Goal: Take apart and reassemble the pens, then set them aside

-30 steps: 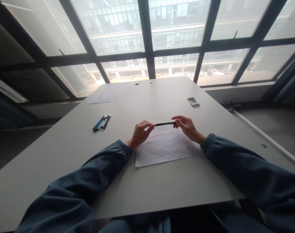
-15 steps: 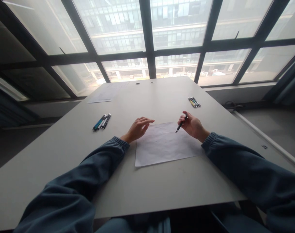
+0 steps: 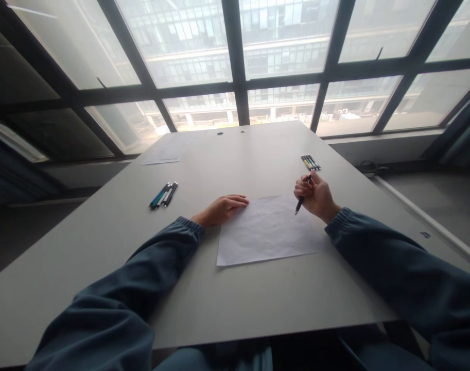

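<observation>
A sheet of white paper [image 3: 265, 232] lies on the pale table in front of me. My left hand [image 3: 226, 207] rests at the paper's upper left corner, palm down, fingers stretched out and holding nothing. Above the sheet's right side, my right hand [image 3: 315, 197] is closed around a black pen [image 3: 299, 204], whose tip points down and left toward the paper. Whether the tip touches the sheet cannot be told.
Several markers [image 3: 163, 196] lie left of my left hand. Another row of pens [image 3: 311, 162] is beyond my right hand. More paper [image 3: 165, 149] lies at the table's [image 3: 204, 304] far left, with windows behind.
My left hand has lowered and flattened onto the paper's corner. My right hand has moved to the right with the pen, its fingers curled more tightly.
</observation>
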Demonstrator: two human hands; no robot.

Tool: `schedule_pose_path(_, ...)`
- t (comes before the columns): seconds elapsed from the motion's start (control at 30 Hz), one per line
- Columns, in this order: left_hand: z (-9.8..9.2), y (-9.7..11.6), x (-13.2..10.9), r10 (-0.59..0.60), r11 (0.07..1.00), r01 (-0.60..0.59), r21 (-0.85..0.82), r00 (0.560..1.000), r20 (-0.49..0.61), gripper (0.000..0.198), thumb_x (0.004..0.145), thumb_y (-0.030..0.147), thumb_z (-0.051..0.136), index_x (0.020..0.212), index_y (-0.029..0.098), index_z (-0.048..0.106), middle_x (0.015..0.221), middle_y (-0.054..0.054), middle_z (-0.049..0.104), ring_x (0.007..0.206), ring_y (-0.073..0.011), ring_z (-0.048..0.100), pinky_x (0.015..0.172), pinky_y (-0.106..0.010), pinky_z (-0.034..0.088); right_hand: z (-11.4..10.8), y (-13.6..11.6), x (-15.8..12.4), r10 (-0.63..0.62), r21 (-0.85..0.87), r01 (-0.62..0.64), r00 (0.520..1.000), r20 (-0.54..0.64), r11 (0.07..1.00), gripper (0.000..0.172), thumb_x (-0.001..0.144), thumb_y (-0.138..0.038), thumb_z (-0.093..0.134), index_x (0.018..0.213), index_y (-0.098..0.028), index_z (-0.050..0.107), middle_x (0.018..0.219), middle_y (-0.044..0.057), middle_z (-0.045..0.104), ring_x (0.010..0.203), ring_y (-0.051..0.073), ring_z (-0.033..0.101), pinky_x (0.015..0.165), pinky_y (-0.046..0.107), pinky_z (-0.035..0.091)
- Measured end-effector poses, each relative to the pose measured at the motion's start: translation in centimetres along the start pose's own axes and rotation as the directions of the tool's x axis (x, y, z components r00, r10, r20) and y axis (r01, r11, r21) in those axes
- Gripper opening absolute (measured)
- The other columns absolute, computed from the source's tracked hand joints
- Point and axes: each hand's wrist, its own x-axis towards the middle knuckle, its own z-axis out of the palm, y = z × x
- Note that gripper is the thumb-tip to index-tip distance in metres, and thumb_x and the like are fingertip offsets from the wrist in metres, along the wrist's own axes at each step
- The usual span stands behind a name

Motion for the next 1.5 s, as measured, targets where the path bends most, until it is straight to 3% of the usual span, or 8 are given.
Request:
schedule_pose_path(0.23,1.6,2.1,0.1,-0.070,0.997,0.072,-0.011,0.994,0.087,0.042,0.101,0.021,0.046,0.140,0.023,0.062,0.146,-0.007,0.059,0.140,-0.0216,0.053,0.122,-0.040,0.041,0.3,-1.0,0.1,-0.102,-0.022,0.102,0.995,0.008,0.995,0.037,0.104,-0.042,0.048,0.072,-0.021,0.048,0.051,-0.008,0.034,0.039,0.007,0.032,0.037,0.018,0.034)
schedule_pose_path(0.53,2.3,4.6,1.3,-0.131,0.984,0.095,0.150,0.960,0.248,0.061,0.101,0.046,0.049,0.157,0.025,0.037,0.163,-0.007,0.034,0.154,-0.0251,0.030,0.129,-0.044,0.022,0.8,-0.5,0.0,-0.169,-0.219,0.156,0.985,-0.045,0.963,0.031,0.095,-0.033,0.054,0.066,-0.022,0.050,0.051,-0.008,0.030,0.039,0.008,0.024,0.035,0.018,0.032)
schedule_pose_path(0.7,2.3,4.0,1.2,-0.136,0.985,0.099,0.139,0.949,0.285,0.061,0.102,0.030,0.046,0.160,0.030,0.029,0.166,-0.002,0.028,0.156,-0.0223,0.024,0.129,-0.043,0.017,1.1,-0.4,-0.2,-0.175,-0.284,0.153,0.983,-0.055,0.946,0.031,0.096,-0.037,0.052,0.069,-0.022,0.054,0.051,-0.008,0.030,0.039,0.008,0.022,0.033,0.019,0.031)
schedule_pose_path(0.93,2.5,4.1,1.2,-0.150,0.985,0.117,0.127,0.945,0.292,0.071,0.095,0.015,0.046,0.160,0.034,0.027,0.167,0.001,0.024,0.157,-0.0224,0.019,0.130,-0.046,0.015,1.3,0.3,0.4,-0.157,-0.400,0.096,0.980,-0.122,0.911,0.038,0.101,-0.049,0.048,0.099,-0.017,0.068,0.068,0.000,0.059,0.036,0.005,0.021,0.029,0.021,0.029)
schedule_pose_path(1.1,2.4,4.6,1.2,-0.141,0.987,0.119,0.109,0.964,0.225,0.063,0.100,0.022,0.046,0.160,0.033,0.030,0.168,0.001,0.023,0.158,-0.0241,0.017,0.130,-0.046,0.017,1.5,1.2,0.8,-0.188,-0.513,0.135,0.981,-0.054,0.848,0.063,0.090,-0.078,0.043,0.083,-0.021,0.067,0.061,0.003,0.058,0.049,0.013,0.049,0.040,0.026,0.041)
schedule_pose_path(1.27,2.3,4.4,1.3,-0.139,0.990,0.139,-0.024,0.990,0.020,0.046,0.100,0.024,0.046,0.146,0.024,0.053,0.154,-0.006,0.051,0.147,-0.0212,0.042,0.124,-0.040,0.036,1.2,1.5,1.0,-0.234,-0.688,0.161,0.972,-0.013,0.707,0.075,0.079,-0.091,0.042,0.068,-0.020,0.065,0.041,-0.005,0.031,0.036,0.009,0.027,0.035,0.026,0.020)
schedule_pose_path(1.33,2.4,4.1,1.3,-0.165,0.985,0.162,-0.057,0.984,-0.066,0.037,0.100,0.023,0.046,0.132,0.021,0.065,0.142,-0.009,0.062,0.139,-0.0216,0.053,0.120,-0.041,0.042,1.3,1.5,1.0,-0.239,-0.719,0.181,0.971,0.021,0.671,0.076,0.078,-0.091,0.043,0.071,-0.019,0.068,0.044,-0.003,0.042,0.036,0.008,0.031,0.036,0.026,0.021)
schedule_pose_path(1.5,2.9,3.5,1.2,-0.268,0.963,0.257,-0.081,0.946,-0.183,0.028,0.099,0.027,0.051,0.109,0.019,0.077,0.120,-0.010,0.074,0.124,-0.0239,0.065,0.112,-0.044,0.051,2.5,1.4,1.1,-0.143,-0.783,0.195,0.980,0.136,0.591,0.078,0.075,-0.090,0.049,0.088,-0.017,0.072,0.070,0.010,0.071,0.055,0.018,0.064,0.041,0.027,0.035)
